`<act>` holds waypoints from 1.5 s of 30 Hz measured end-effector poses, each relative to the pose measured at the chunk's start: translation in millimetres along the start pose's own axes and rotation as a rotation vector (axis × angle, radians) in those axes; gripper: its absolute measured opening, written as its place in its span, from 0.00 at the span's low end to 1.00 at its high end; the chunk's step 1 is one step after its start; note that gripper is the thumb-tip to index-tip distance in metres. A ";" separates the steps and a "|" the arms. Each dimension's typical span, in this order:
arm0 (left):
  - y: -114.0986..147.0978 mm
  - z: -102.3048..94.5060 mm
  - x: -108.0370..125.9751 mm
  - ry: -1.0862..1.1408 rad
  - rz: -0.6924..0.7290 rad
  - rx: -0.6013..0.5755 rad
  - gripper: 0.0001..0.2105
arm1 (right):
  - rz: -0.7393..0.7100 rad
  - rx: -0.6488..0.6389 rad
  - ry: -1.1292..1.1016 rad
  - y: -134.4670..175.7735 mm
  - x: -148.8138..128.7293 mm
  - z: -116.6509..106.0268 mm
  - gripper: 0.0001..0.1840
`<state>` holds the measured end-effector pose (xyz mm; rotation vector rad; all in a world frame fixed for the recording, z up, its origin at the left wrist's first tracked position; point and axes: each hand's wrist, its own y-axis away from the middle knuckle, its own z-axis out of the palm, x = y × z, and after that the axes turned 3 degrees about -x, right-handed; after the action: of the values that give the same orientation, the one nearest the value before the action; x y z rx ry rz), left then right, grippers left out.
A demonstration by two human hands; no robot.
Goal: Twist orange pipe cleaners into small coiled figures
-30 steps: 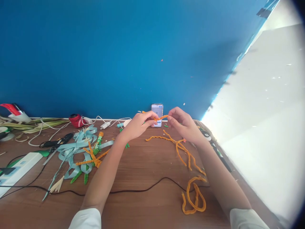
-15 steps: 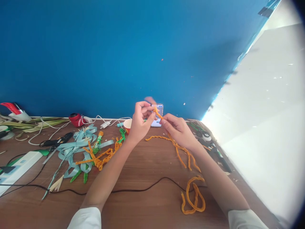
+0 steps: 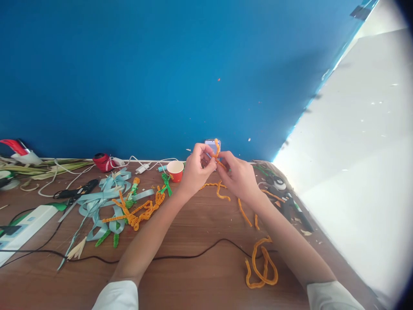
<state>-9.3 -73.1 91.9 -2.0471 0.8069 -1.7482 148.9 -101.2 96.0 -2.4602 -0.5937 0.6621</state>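
Observation:
Between my hands is an orange fuzzy pipe cleaner [image 3: 217, 148], one end sticking up above my fingers. My left hand [image 3: 199, 168] is closed, thumb and fingertips pinching it. From the other side my right hand [image 3: 237, 172] pinches the same pipe cleaner, close to the left fingertips. Below the hands, more orange pipe cleaner pieces [image 3: 223, 197] lie on the table, partly hidden by my right hand and forearm. A long looped orange pipe cleaner [image 3: 274, 275] rests nearer to me, at the right.
Behind my hands a phone [image 3: 208, 142] leans at the blue wall [image 3: 161, 77]. To the left are a paper cup [image 3: 176, 171], orange twisted pieces [image 3: 134, 220], light-blue ribbon [image 3: 88, 204] and a power strip [image 3: 29, 228]. A black cable [image 3: 180, 258] crosses the table [image 3: 193, 284].
My hands have come closer together, the left moving slightly right and down. The pipe cleaner's end now points up, and a curved piece shows below the hands. The paper cup is more exposed.

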 end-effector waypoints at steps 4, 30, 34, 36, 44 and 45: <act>-1.1 -2.4 -0.1 -0.089 -0.117 0.014 0.07 | -0.135 0.055 0.318 1.8 5.2 9.9 0.18; -0.5 -38.8 22.9 -0.311 -0.161 -0.257 0.18 | -0.266 0.087 0.223 -1.8 1.7 6.2 0.13; -2.3 -31.0 16.9 -0.213 -0.103 -0.099 0.12 | -0.217 0.242 0.179 -0.7 -1.5 5.6 0.11; -3.2 -25.9 15.8 -0.047 -0.147 -0.075 0.08 | -0.181 0.279 0.063 0.2 -4.1 3.9 0.10; 1.1 -6.7 21.5 0.188 -0.049 -0.130 0.08 | -0.086 0.345 -0.154 4.4 -15.5 -1.6 0.08; 1.7 -4.1 20.3 0.206 -0.045 -0.102 0.09 | -0.085 0.334 -0.166 4.9 -15.8 -2.1 0.07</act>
<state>-11.9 -86.4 107.7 -1.9847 0.9347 -2.0055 139.0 -114.0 100.0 -2.0739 -0.5928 0.8613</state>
